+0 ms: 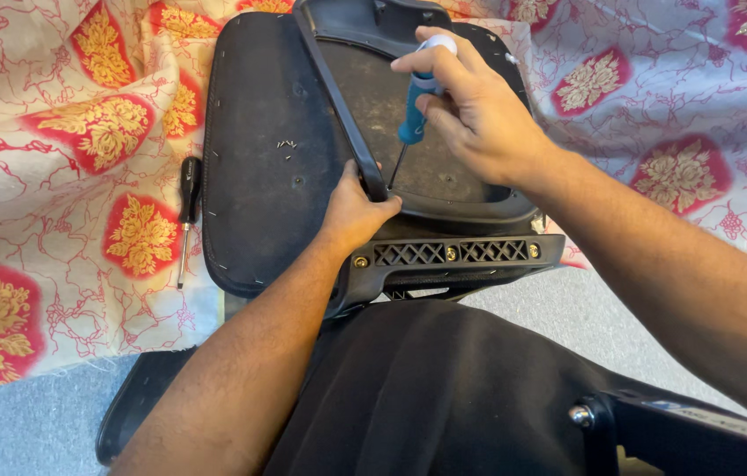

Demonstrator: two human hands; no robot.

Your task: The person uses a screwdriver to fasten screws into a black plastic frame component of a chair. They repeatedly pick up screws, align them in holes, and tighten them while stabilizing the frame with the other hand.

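My right hand (477, 116) grips a screwdriver (414, 113) with a blue and white handle, held upright. Its tip touches the lower left inside of a black plastic chair frame (444, 216). My left hand (356, 211) clasps the frame's left rail at that corner, thumb over the edge. The frame lies on a black padded seat panel (259, 167), which rests on a red, gold and white patterned cloth (65, 176). Several small loose screws (287, 148) lie on the seat panel.
A second screwdriver (186, 211) with a black handle lies on the cloth left of the seat panel. Brass bolts show along the frame's front bar (453, 253). Black fabric (417, 397) and a black metal part with a bolt (607, 419) fill the foreground. Grey carpet (29, 432) borders the cloth.
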